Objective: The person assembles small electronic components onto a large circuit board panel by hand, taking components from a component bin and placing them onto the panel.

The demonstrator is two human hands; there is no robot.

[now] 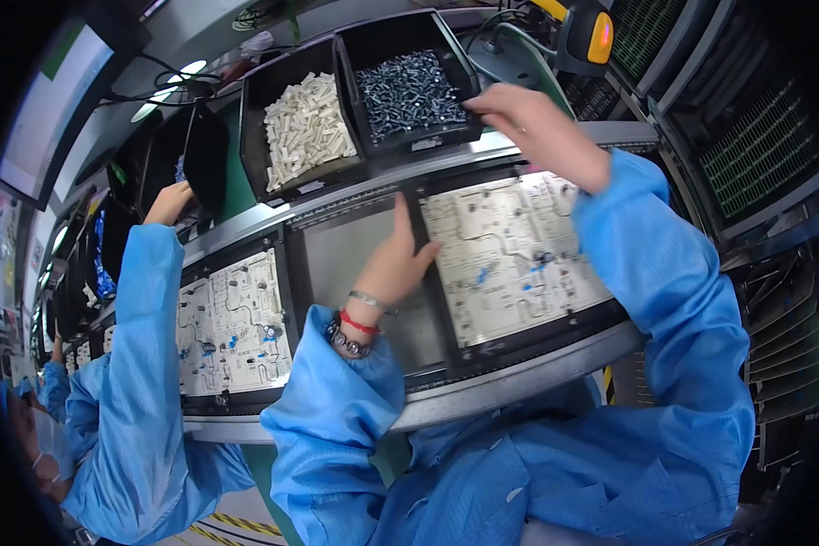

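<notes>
A white circuit board [510, 250] with grey traces and small blue and dark parts lies in a black tray on the surface, right of centre. The left hand [396, 259] rests open-fingered on the tray's left edge. Farther off, the right hand [528, 118] reaches to a black bin of silvery screws [409, 86], fingertips pinched at its rim; what they hold I cannot tell.

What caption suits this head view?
Left hand steadies a circuit board while right hand reaches into a bin of screws.
</notes>
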